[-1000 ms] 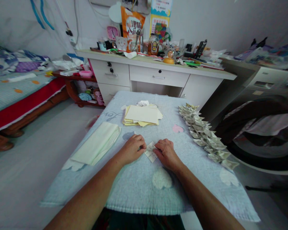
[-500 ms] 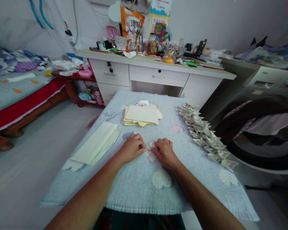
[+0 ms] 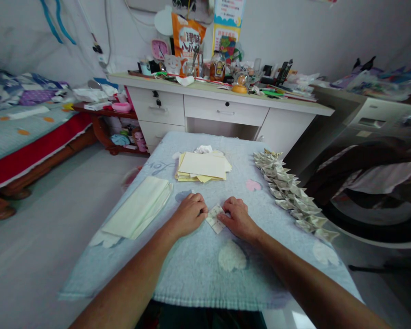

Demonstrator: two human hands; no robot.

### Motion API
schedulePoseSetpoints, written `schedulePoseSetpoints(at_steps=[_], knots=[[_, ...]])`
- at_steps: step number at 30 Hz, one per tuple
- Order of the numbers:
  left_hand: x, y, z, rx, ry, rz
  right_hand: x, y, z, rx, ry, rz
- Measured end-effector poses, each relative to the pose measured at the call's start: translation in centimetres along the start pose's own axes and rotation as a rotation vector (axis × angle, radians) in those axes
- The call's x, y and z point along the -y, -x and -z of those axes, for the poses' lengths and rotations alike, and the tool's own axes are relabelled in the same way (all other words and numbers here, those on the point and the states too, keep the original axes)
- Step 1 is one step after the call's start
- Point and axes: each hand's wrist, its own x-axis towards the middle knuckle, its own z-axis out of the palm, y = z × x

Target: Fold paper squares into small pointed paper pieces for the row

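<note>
Between the fingers lay a small paper square (image 3: 214,224), flat and turned cornerwise. The left hand (image 3: 190,214) had its fingers curled together at the square's left corner; the right hand (image 3: 239,221) rested its thumb over the right side — whether either truly pinched the paper, I couldn't tell. The square looked creased, yet it had none of the raised points of the row of folded pieces (image 3: 289,189), well off to the right of the fingers, which seemed finished.

Ahead of the fingers sat a stack of cream and yellow sheets (image 3: 202,164), flat and apparently unworked, with a crumpled white scrap (image 3: 203,149) just behind it. To their left a long pale bundle (image 3: 139,208) lay slantwise, the left hand coming between it and the square. All of this rested on a cloth-covered counter (image 3: 198,283) — beyond, farther from the fingers, stood a cluttered white desk (image 3: 226,109).
</note>
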Motion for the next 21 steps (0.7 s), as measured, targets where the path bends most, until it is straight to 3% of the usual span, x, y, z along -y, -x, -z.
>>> schedulePoseSetpoints(at_steps=[6,21], knots=[[-0.1,0.0,0.0,-0.002,-0.012,0.003,-1.3,0.2,1.6,0.096,-0.098,0.100],[-0.1,-0.1,0.2,0.015,0.013,0.009,-1.8,0.9,1.7,0.031,-0.052,0.095]])
